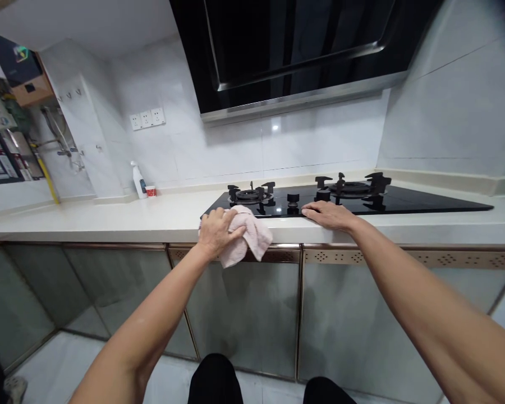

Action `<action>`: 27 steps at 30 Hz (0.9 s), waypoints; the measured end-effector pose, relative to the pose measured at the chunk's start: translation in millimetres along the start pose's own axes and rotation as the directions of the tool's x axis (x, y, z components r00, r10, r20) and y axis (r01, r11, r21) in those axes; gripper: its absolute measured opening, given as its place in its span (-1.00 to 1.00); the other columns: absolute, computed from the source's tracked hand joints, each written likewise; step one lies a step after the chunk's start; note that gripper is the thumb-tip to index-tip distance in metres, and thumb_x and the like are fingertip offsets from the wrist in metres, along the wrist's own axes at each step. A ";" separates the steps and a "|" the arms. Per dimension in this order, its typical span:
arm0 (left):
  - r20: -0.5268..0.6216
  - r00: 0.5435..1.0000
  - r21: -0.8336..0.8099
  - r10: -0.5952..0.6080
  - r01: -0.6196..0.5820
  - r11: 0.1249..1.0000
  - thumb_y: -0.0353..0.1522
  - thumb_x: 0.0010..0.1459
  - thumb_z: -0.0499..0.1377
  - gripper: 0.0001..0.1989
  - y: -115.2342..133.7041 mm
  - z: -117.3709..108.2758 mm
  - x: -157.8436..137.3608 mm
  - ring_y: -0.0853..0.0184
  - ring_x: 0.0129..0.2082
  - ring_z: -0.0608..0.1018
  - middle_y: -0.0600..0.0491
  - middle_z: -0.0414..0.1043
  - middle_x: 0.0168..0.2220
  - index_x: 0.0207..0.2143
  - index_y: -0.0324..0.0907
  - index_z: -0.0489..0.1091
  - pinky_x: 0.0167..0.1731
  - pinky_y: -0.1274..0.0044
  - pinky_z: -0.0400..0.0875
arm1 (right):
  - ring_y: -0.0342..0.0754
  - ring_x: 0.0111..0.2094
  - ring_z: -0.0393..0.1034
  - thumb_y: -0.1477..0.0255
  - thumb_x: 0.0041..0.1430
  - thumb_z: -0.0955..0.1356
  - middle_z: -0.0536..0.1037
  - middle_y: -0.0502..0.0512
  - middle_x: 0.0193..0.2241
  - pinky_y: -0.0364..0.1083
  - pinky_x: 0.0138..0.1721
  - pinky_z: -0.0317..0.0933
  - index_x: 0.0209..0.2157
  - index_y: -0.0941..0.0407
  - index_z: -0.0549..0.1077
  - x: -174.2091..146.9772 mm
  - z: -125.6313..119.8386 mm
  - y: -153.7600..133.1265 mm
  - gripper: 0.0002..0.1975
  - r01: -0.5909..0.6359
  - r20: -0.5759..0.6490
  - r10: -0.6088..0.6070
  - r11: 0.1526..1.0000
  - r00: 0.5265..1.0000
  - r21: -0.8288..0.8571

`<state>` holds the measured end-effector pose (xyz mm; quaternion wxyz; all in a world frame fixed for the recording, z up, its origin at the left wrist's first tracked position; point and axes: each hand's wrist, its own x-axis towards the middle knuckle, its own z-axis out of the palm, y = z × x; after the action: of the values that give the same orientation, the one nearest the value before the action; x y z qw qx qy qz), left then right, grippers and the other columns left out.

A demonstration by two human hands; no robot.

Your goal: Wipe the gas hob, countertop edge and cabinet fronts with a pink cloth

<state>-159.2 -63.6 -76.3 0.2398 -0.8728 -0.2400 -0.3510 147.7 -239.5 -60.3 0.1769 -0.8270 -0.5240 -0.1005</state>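
A pale pink cloth (252, 233) is bunched under my left hand (219, 231), whose fingers close over it at the counter's front edge. Part of the cloth hangs down over that edge, by the front left corner of the black gas stove (421, 206). My right hand (326, 214) rests with its fingers stretched out on the stove's front edge, close to the control knobs (293, 198). It holds nothing. Behind the hands stand the left burner (250, 194) and the right burner (353, 188) with their black pan supports.
Overhead hangs a black range hood (298, 50). A white spray bottle (138, 180) and a small red and white cup (150, 191) stand against the wall on the pale counter (88, 221). Cabinet doors (248, 314) are below. Wall sockets (147, 118) sit at left.
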 end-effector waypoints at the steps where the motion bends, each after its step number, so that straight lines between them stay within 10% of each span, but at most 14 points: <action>1: 0.009 1.000 0.014 -0.024 0.024 1.000 0.10 0.29 -0.02 -0.42 -12.4 -0.8 -3.7 0.09 -0.07 0.42 -0.09 0.42 -0.07 0.17 -0.02 0.35 -0.10 0.33 0.19 | 0.25 0.17 0.33 0.03 0.30 0.08 0.44 0.09 0.20 0.27 0.13 0.23 0.14 -0.07 0.48 0.7 0.7 0.6 -0.41 0.005 -0.001 -0.005 1.000 1.000 0.002; 9: 0.027 0.980 0.119 -0.198 0.194 0.974 0.03 0.30 0.02 -0.49 -55.5 -8.0 -16.2 0.06 -0.06 0.44 -0.08 0.45 -0.07 0.12 -0.04 0.39 -0.14 0.34 0.19 | 0.25 0.19 0.30 -0.02 0.27 0.09 0.41 0.08 0.23 0.28 0.16 0.18 0.18 -0.05 0.43 2.0 2.2 -2.2 -0.37 -0.019 -0.002 0.019 1.000 1.000 0.007; 27: -0.007 0.977 -0.024 -0.214 0.214 0.977 0.03 0.27 0.07 -0.56 17.8 -8.5 2.6 0.11 -0.05 0.47 -0.04 0.48 -0.09 0.02 -0.01 0.42 -0.07 0.33 0.22 | 0.24 0.21 0.27 -0.02 0.26 0.09 0.38 0.12 0.25 0.27 0.17 0.16 0.20 -0.04 0.41 0.0 -0.3 -5.9 -0.36 -0.046 0.021 0.046 0.999 0.999 -0.006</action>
<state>-151.4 -81.7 -73.4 0.1916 -0.8428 -0.3274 -0.3817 142.5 -237.3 -59.0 0.1712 -0.8403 -0.5066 -0.0892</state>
